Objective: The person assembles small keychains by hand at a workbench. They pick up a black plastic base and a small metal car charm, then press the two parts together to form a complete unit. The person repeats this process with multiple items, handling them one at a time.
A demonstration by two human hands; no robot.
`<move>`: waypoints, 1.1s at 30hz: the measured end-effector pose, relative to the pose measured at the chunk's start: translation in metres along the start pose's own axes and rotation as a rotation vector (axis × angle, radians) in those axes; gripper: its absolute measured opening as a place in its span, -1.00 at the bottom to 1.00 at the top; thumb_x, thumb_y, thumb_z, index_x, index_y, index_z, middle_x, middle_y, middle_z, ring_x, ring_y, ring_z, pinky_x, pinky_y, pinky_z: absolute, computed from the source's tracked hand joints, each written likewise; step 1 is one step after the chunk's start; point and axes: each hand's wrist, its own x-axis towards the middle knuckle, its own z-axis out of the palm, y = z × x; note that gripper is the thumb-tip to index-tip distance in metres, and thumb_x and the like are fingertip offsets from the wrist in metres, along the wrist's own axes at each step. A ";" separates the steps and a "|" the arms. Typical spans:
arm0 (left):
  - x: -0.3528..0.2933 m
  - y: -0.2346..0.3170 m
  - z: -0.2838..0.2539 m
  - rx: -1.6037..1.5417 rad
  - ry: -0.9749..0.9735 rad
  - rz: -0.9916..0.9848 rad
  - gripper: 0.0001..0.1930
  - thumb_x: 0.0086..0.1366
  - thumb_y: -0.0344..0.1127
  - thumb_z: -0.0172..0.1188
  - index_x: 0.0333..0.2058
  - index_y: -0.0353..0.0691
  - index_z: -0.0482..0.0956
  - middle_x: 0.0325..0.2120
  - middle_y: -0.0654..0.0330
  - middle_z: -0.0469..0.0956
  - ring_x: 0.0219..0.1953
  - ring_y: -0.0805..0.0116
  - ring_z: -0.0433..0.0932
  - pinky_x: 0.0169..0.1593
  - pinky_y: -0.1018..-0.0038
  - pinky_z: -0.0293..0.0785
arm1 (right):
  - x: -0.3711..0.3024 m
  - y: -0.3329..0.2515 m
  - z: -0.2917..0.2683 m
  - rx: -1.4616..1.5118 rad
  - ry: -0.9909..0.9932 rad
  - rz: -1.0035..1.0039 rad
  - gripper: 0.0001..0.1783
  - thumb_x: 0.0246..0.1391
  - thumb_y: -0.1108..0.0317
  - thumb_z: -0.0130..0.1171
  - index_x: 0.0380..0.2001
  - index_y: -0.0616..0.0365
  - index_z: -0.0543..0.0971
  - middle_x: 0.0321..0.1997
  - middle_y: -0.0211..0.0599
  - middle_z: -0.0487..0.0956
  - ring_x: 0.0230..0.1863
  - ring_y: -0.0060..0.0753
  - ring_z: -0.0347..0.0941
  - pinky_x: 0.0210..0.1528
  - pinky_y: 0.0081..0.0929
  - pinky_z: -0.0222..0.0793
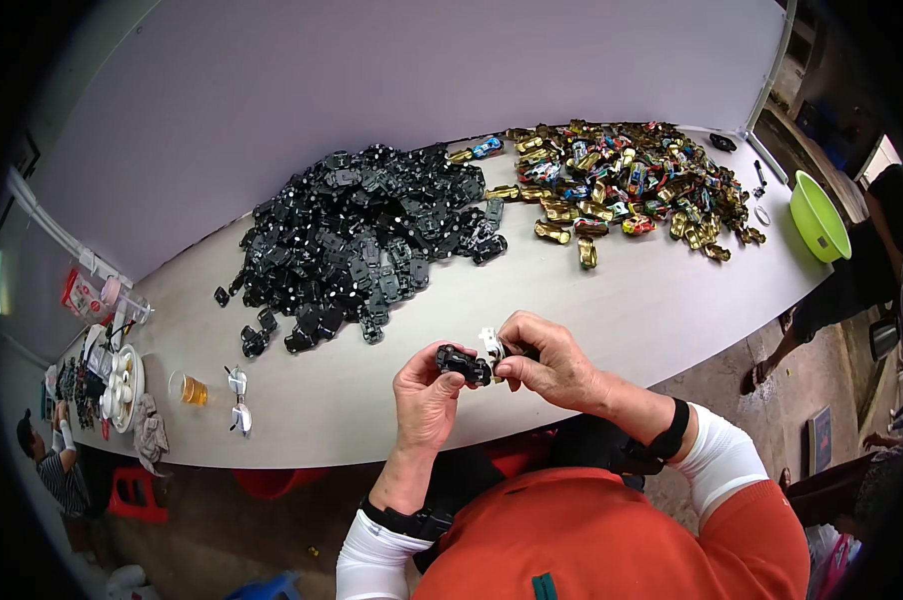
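Note:
Near the front edge of the table, my left hand (424,405) pinches a black toy car chassis (460,364) between thumb and fingers. My right hand (557,368) is closed right beside it and grips a small white plastic piece (491,343), which meets the chassis end. Something dark shows under the right fingers, too covered to name. Beyond my hands lies a big heap of black toy car chassis (342,240). To its right spreads a pile of gold and multicoloured toy car bodies (612,180).
Left of my hands are eyeglasses (239,400), a cup of amber liquid (189,389), a crumpled cloth (151,432) and a tray of white cups (136,372). A green bowl (820,218) stands at the right end. Another person (54,465) sits far left; others are at right.

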 end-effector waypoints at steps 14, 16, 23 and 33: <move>-0.005 0.007 0.016 0.147 -0.080 0.081 -0.63 -0.09 -0.55 0.35 -0.23 -0.37 0.50 -0.34 0.22 0.49 -0.28 0.44 0.51 -0.20 0.54 0.51 | -0.002 -0.012 0.007 -0.401 0.020 -0.302 -0.65 -0.18 0.58 0.24 -0.26 0.24 0.38 -0.45 -0.26 0.35 -0.48 -0.33 0.39 -0.47 -0.47 0.36; -0.008 0.009 0.017 0.139 -0.103 0.100 -0.64 -0.08 -0.55 0.34 -0.23 -0.36 0.51 -0.35 0.23 0.48 -0.29 0.45 0.51 -0.19 0.56 0.50 | -0.004 -0.021 0.009 -0.417 -0.003 -0.319 -0.48 -0.18 0.53 0.25 -0.08 0.12 0.35 -0.45 -0.25 0.34 -0.40 -0.18 0.38 -0.38 -0.35 0.35; -0.011 0.020 0.024 0.100 -0.138 0.133 -0.64 -0.05 -0.53 0.33 -0.22 -0.39 0.50 -0.38 0.19 0.47 -0.34 0.41 0.52 -0.40 0.58 0.52 | -0.008 -0.040 0.010 -0.495 -0.122 -0.254 -0.52 -0.10 0.49 0.20 -0.06 -0.02 0.35 -0.45 -0.21 0.34 -0.44 -0.13 0.39 -0.44 -0.29 0.33; -0.021 0.029 0.035 0.302 -0.113 0.105 -0.69 -0.01 -0.57 0.29 -0.22 -0.38 0.52 -0.38 0.16 0.49 -0.41 0.43 0.53 -0.40 0.58 0.54 | -0.007 -0.059 0.007 -0.589 -0.324 -0.208 -0.73 0.00 0.53 0.04 -0.19 0.15 0.31 -0.40 -0.14 0.37 -0.42 -0.04 0.45 -0.44 -0.30 0.43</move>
